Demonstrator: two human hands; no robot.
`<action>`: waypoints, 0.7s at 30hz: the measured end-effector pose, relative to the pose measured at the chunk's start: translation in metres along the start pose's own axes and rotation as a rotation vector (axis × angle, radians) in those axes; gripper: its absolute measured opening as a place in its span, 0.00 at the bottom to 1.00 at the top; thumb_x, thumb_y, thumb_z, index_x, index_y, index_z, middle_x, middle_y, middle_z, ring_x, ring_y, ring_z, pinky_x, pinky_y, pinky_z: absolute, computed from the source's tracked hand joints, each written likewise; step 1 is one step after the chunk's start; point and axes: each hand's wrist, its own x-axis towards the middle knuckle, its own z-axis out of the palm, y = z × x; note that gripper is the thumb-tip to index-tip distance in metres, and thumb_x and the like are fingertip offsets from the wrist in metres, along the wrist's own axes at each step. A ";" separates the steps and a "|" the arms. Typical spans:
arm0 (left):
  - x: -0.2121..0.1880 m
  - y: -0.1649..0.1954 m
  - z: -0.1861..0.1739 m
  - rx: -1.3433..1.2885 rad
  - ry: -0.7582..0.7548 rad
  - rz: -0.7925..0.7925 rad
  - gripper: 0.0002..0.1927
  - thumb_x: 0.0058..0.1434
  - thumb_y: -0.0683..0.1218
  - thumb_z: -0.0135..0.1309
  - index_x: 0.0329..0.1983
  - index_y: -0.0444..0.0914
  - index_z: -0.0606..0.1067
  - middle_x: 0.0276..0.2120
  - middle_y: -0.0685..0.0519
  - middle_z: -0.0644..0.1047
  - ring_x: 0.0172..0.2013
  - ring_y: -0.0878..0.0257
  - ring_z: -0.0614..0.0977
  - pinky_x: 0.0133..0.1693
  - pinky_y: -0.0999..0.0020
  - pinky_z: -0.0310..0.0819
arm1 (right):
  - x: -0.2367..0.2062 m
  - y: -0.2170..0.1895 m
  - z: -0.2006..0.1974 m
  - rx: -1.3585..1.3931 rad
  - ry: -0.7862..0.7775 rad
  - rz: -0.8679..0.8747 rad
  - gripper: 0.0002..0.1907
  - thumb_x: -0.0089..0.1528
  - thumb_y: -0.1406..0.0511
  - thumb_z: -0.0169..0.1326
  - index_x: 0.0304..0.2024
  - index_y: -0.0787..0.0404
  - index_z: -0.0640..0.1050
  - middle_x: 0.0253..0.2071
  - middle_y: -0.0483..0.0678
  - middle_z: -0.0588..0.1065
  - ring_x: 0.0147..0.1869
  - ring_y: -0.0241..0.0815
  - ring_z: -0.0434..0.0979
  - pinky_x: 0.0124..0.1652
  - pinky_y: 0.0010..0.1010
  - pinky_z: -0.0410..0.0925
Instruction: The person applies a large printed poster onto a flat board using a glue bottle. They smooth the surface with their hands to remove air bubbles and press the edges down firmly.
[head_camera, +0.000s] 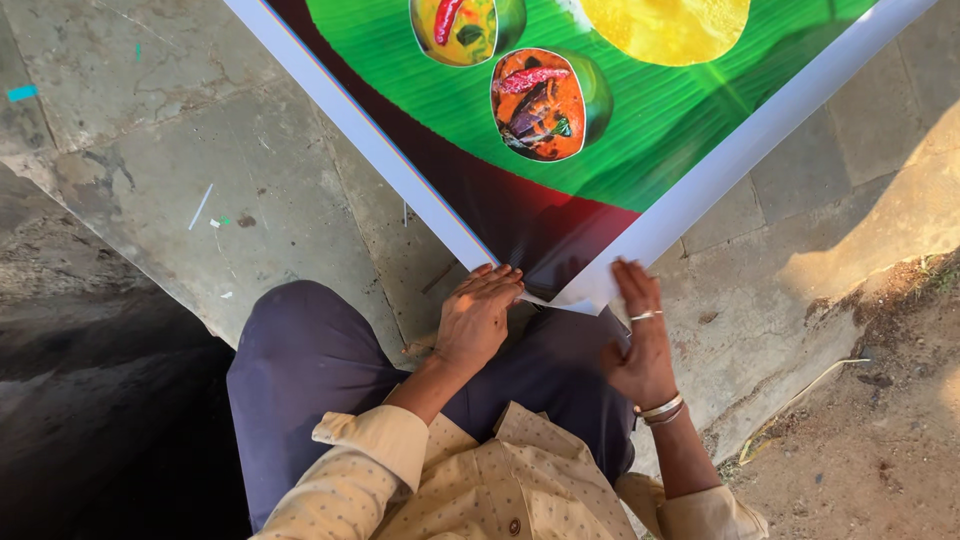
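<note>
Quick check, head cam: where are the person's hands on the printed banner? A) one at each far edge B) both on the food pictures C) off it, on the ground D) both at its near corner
D: the left hand lies flat and the right hand pinches the white border where the banner comes to its near corner, over the person's lap.
</note>
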 end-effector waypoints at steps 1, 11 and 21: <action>-0.001 -0.004 0.005 0.024 -0.031 -0.012 0.10 0.59 0.35 0.53 0.41 0.34 0.81 0.50 0.47 0.82 0.56 0.56 0.81 0.64 0.58 0.67 | -0.001 -0.006 0.003 -0.107 -0.147 -0.048 0.46 0.41 0.77 0.52 0.66 0.63 0.66 0.66 0.58 0.69 0.73 0.59 0.64 0.68 0.58 0.54; -0.015 -0.033 0.037 0.227 -0.205 0.065 0.12 0.61 0.35 0.48 0.45 0.33 0.79 0.54 0.45 0.80 0.59 0.55 0.79 0.66 0.59 0.64 | -0.021 0.009 0.071 -0.090 -0.149 0.069 0.15 0.51 0.78 0.53 0.37 0.60 0.82 0.39 0.47 0.80 0.42 0.51 0.81 0.41 0.38 0.73; 0.003 -0.021 0.027 0.115 -0.204 0.152 0.05 0.51 0.36 0.51 0.29 0.37 0.75 0.34 0.50 0.75 0.42 0.51 0.77 0.48 0.58 0.74 | -0.003 -0.024 0.072 -0.273 -0.173 0.218 0.11 0.54 0.72 0.54 0.40 0.63 0.80 0.37 0.52 0.78 0.42 0.54 0.79 0.41 0.43 0.71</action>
